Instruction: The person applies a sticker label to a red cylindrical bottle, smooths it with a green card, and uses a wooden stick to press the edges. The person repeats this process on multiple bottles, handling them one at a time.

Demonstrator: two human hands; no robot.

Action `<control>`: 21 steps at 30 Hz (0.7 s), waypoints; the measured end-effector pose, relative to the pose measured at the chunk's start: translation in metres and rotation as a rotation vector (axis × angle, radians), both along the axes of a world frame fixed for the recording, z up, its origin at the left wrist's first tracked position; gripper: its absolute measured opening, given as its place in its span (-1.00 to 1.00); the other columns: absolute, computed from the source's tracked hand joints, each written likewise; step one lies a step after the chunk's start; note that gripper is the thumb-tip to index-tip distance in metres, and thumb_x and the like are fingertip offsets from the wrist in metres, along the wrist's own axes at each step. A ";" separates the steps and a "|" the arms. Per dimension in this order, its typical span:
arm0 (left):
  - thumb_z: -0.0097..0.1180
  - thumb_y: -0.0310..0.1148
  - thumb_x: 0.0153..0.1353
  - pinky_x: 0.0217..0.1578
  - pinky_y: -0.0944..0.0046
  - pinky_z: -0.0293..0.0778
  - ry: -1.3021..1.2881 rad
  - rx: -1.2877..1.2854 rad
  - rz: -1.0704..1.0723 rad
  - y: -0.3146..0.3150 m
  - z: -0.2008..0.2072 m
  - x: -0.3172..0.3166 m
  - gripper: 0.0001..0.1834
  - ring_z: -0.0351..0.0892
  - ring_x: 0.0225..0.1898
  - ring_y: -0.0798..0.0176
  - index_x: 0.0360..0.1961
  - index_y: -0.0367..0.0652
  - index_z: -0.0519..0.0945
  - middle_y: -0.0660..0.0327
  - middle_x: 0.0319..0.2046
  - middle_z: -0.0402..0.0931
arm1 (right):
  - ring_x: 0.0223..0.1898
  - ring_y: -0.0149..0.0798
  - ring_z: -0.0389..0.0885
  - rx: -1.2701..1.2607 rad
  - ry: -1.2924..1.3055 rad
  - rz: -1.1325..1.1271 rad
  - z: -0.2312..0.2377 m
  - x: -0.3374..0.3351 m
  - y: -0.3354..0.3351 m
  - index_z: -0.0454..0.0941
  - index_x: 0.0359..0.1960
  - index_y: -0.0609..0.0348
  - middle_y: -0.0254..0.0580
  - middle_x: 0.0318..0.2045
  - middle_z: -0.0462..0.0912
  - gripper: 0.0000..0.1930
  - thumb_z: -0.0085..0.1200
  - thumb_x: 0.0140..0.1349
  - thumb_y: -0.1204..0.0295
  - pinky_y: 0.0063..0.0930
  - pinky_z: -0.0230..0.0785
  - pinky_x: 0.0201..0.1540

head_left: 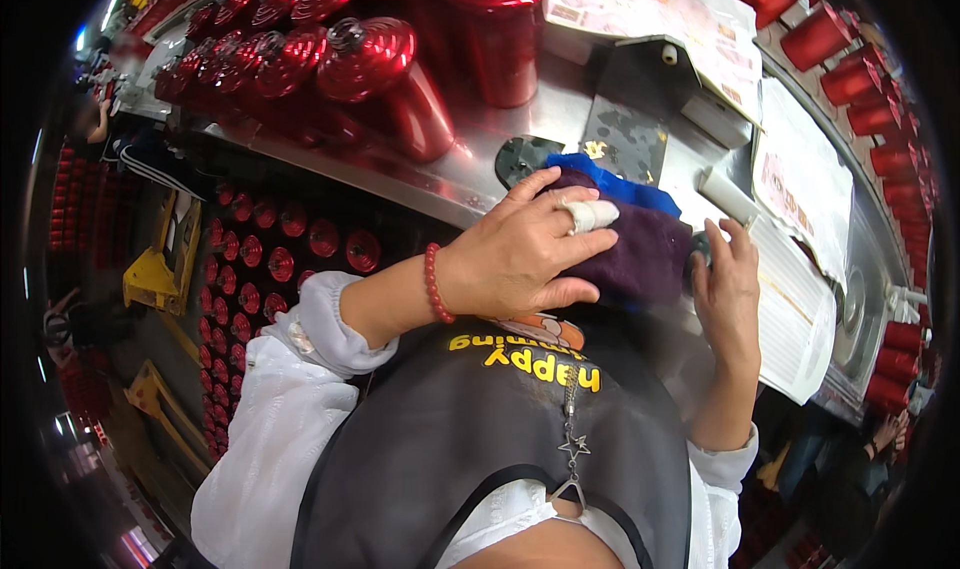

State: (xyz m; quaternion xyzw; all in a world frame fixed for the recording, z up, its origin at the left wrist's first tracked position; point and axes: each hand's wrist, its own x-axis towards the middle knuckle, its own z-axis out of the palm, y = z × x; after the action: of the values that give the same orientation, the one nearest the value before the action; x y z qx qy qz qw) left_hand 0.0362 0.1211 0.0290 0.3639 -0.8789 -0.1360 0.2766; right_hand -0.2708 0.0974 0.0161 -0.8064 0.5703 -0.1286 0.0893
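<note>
A dark purple cloth [635, 252] lies folded over a blue cloth [640, 191] at the near edge of the metal bench. My left hand [530, 244] rests on the purple cloth, its fingers stretched out and apart; one finger wears a white wrapping. At the cloth's right end, my right hand [727, 284] has its thumb and fingers curled around a small dark green rounded piece [702, 247], partly hidden by the hand. Past the left fingertips, a dark rounded plate [522, 159] shows beside the blue cloth. What lies under the cloths is hidden.
Shiny red lidded canisters [415, 109] crowd the bench's left part. Beyond the cloths stand a dark box-shaped holder [655, 69] and printed sheets [800, 184]. White stacked sheets [795, 309] lie right. Rows of red canisters [280, 262] fill the lower left; a yellow frame [160, 279] stands beyond.
</note>
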 end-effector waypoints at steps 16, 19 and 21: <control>0.27 -0.28 0.31 -0.01 0.08 0.46 0.118 -0.589 0.810 -0.051 0.040 0.116 -0.68 0.55 -0.10 -0.03 -0.03 -0.24 0.56 0.05 -0.13 0.61 | 0.19 0.21 0.54 -0.043 -0.075 0.000 -0.033 -0.017 -0.017 0.50 0.10 0.36 0.24 0.14 0.57 -0.50 -0.14 0.07 0.85 -0.10 0.44 0.22; 0.27 -0.29 0.32 -0.08 0.12 0.50 0.298 -0.459 0.665 -0.033 0.038 0.100 -0.71 0.56 -0.18 0.03 -0.06 -0.25 0.56 0.03 -0.05 0.63 | 0.39 0.14 0.43 -0.160 -0.242 0.091 -0.007 -0.007 -0.011 0.50 0.17 0.36 0.19 0.34 0.46 -0.43 -0.15 0.07 0.90 -0.17 0.33 0.38; 0.29 -0.32 0.32 -0.07 0.16 0.51 0.377 -0.489 0.576 -0.030 0.037 0.094 -0.74 0.59 -0.15 0.06 -0.08 -0.23 0.59 0.03 -0.03 0.65 | 0.38 0.12 0.44 -0.229 -0.319 0.169 0.006 0.001 -0.009 0.49 0.21 0.33 0.17 0.33 0.48 -0.42 -0.16 0.12 0.90 -0.16 0.33 0.38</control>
State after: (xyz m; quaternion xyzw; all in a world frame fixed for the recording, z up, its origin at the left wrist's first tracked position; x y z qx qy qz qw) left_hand 0.1302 0.0911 0.0661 0.4873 -0.6816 0.0953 0.5375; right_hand -0.2699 0.0880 0.0225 -0.8257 0.4609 -0.3105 0.0969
